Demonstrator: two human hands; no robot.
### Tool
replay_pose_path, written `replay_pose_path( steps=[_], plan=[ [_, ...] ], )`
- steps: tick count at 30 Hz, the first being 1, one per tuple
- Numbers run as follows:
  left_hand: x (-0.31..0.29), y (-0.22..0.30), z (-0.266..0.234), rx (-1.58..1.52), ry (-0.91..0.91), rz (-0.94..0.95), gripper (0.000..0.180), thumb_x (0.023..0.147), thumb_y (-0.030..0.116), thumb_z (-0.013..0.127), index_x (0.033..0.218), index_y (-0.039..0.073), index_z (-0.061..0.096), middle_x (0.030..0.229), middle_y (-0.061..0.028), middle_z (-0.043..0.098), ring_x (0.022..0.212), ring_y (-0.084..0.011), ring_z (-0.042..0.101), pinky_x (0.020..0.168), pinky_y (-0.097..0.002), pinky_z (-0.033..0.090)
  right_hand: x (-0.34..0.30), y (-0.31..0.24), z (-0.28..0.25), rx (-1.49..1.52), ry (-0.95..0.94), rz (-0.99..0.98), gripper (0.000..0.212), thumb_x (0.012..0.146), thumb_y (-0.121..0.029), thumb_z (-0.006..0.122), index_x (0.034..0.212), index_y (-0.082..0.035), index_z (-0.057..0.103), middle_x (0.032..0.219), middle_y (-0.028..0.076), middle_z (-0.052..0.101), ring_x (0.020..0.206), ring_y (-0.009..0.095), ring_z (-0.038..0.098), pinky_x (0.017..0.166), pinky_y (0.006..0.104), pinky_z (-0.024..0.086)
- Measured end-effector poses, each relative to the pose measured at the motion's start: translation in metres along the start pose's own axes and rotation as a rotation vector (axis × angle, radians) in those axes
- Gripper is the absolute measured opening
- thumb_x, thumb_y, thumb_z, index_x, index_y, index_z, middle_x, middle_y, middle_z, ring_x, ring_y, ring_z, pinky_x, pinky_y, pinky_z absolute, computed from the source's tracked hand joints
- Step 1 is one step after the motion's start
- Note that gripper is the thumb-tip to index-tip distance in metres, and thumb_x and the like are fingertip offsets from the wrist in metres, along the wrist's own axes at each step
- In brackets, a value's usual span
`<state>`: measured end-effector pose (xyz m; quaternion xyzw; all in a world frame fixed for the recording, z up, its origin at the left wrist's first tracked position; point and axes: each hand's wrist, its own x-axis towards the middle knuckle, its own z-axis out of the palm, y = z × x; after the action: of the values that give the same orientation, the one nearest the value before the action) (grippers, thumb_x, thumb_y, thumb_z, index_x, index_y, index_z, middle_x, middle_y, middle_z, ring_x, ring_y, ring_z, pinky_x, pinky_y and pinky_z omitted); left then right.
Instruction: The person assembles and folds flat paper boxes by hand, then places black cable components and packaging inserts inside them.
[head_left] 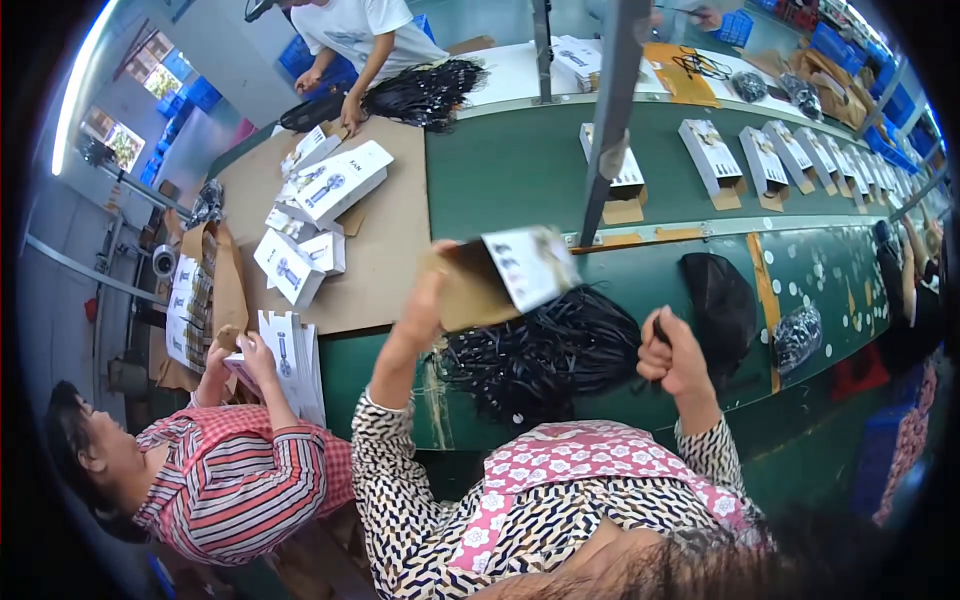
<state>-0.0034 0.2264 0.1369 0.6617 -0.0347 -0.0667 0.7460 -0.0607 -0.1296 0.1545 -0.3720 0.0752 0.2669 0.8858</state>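
Note:
My left hand (428, 305) is closed on the side of a white printed carton (532, 268), tilted over the bench, with its brown inside showing through the open end. Below the carton and to its right spreads a heap of black cords (560, 350). At the right end of that heap, my right hand (676, 352) makes a fist. Something small and black pokes out by its thumb, too little of it showing to name. Beside this fist lies a black cloth-like bag (718, 308).
On the left, a person in a striped top handles a box by stacked flat cartons (290, 360). Closed cartons (335, 185) pile on a cardboard sheet (390, 270). Across a metal post (612, 130), open cartons (712, 160) line the green belt (500, 150). Another person works at the far left.

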Motion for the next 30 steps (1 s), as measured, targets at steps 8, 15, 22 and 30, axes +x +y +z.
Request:
replay_pose_path(
  steps=[8, 15, 22, 30],
  plan=[
    [-0.045, 0.000, 0.141, -0.324, -0.452, -0.454, 0.045, 0.095, 0.036, 0.029, 0.132, 0.012, 0.021, 0.126, -0.0156, 0.039, 0.104, -0.0319, 0.055, 0.071, -0.0445, 0.056, -0.018, -0.053, 0.089, 0.042, -0.320, -0.314, 0.036, 0.096, -0.038, 0.038, 0.083, -0.005, 0.047, 0.055, -0.005, 0.023, 0.044, 0.005, 0.021, 0.041, 0.0218, 0.022],
    [-0.047, -0.006, 0.166, -0.348, -0.405, -0.492, 0.045, 0.096, 0.039, 0.024, 0.128, 0.009, 0.034, 0.121, -0.0124, 0.048, 0.104, -0.0257, 0.056, 0.073, -0.0416, 0.055, -0.009, -0.009, 0.051, -1.309, -0.333, -0.678, 0.022, 0.080, -0.007, 0.060, 0.100, 0.002, 0.057, 0.100, 0.014, 0.056, 0.093, 0.026, 0.054, 0.083, 0.0334, 0.043],
    [-0.051, -0.030, 0.144, -0.164, -0.093, -0.232, 0.042, 0.096, 0.034, 0.026, 0.125, 0.006, 0.039, 0.112, -0.0102, 0.051, 0.101, -0.0172, 0.055, 0.078, -0.0314, 0.050, -0.019, -0.042, 0.022, -1.200, -0.055, -0.520, 0.017, 0.077, -0.007, 0.062, 0.092, 0.001, 0.059, 0.092, 0.012, 0.059, 0.085, 0.026, 0.058, 0.076, 0.0323, 0.046],
    [-0.059, -0.018, 0.074, -0.317, 0.449, 0.000, 0.042, 0.091, 0.023, 0.033, 0.122, -0.003, 0.045, 0.113, -0.0144, 0.055, 0.101, -0.0239, 0.057, 0.082, -0.0329, 0.049, -0.010, 0.058, -0.121, -1.600, 0.247, -0.136, 0.042, 0.084, -0.027, 0.056, 0.115, -0.001, 0.044, 0.103, 0.027, 0.053, 0.093, 0.045, 0.052, 0.079, 0.0473, 0.043]
  ],
)
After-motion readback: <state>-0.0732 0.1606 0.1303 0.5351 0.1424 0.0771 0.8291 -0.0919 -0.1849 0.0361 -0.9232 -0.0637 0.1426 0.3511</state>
